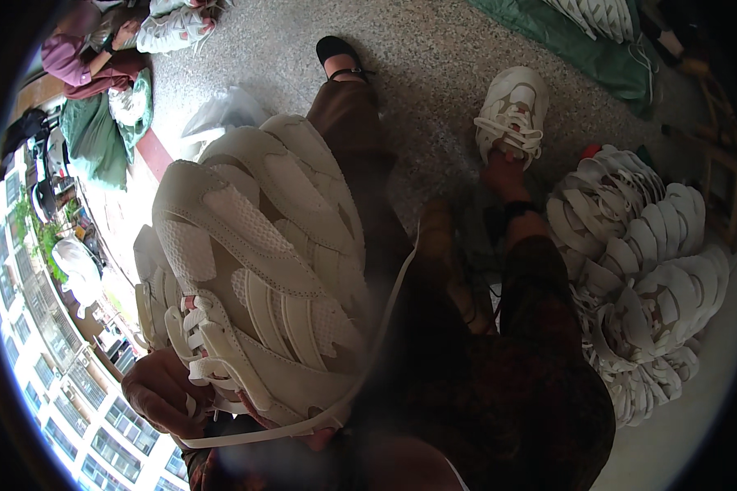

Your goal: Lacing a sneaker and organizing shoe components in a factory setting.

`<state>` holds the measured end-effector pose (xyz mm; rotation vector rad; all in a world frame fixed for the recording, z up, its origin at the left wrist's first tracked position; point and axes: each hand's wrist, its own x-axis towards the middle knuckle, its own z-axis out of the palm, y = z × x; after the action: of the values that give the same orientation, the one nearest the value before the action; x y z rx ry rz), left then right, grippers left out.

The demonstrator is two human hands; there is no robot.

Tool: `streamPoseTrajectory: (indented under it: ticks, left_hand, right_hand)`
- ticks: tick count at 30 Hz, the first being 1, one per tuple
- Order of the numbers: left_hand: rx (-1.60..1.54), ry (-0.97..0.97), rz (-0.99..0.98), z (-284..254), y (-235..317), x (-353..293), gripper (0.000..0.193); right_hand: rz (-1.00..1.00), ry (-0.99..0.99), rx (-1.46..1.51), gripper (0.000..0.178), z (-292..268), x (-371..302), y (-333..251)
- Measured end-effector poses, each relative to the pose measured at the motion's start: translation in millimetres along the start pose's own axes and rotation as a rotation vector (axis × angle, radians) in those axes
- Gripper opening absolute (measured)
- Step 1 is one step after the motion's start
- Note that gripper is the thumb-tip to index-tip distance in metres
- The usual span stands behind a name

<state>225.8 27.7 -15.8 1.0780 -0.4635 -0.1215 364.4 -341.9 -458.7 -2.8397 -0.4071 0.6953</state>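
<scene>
A thick stack of off-white sneaker uppers (262, 221) rises close in front of me, overlapping one another, with laces threaded through the nearest one. At the stack's lower left edge, my left hand (165, 394) is closed with curled fingers against the laced part; some fingertips are hidden. A long flat white shoelace (397, 282) trails from beside that hand across the stack and up. Farther off to the right, my right hand (506, 176), with a black band at the wrist, grips the heel end of a laced off-white sneaker (514, 102), its toe pointing away. The fingers there are partly hidden.
Heaps of white shoe uppers (655, 278) lie on the right. A green sheet (581, 53) bears more at the far right. At the far left, a person (78, 61) sits beside a green sack (98, 143) and white shoes. My outstretched leg (348, 114) crosses the speckled floor (246, 49).
</scene>
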Motion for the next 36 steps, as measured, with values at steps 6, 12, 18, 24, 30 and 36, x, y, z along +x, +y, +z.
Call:
streamPoseTrajectory:
  ticks: [6, 12, 18, 24, 30, 36]
  left_hand:
    - [0.107, 0.167, -0.022, 7.1, 2.1, -8.3, 0.012]
    - [0.197, 0.325, -0.038, 21.0, 5.6, -13.9, 0.013]
    - [0.255, 0.272, -0.15, 19.1, 12.0, -5.8, 0.024]
    - [0.387, 0.305, -0.259, 42.9, 31.4, -12.0, 0.025]
    - [0.21, 0.435, -0.421, 78.0, 46.4, -24.7, 0.013]
    - [0.444, 0.356, -0.432, 93.3, 44.7, -26.1, 0.011]
  right_hand:
    - [-0.057, -0.051, -0.015, 0.034, -48.4, 16.9, -11.3]
    - [0.137, -0.107, -0.055, 0.054, -8.0, 12.9, 18.0]
    - [0.291, -0.142, 0.074, 0.079, -19.4, 47.8, 27.0]
    - [-0.184, 0.231, 1.229, 0.047, -137.6, -58.5, 4.9]
    - [-0.074, 0.243, 1.26, 0.054, -249.7, -214.4, -18.3]
    - [-0.139, 0.138, 1.218, 0.068, -325.0, -326.1, -67.1]
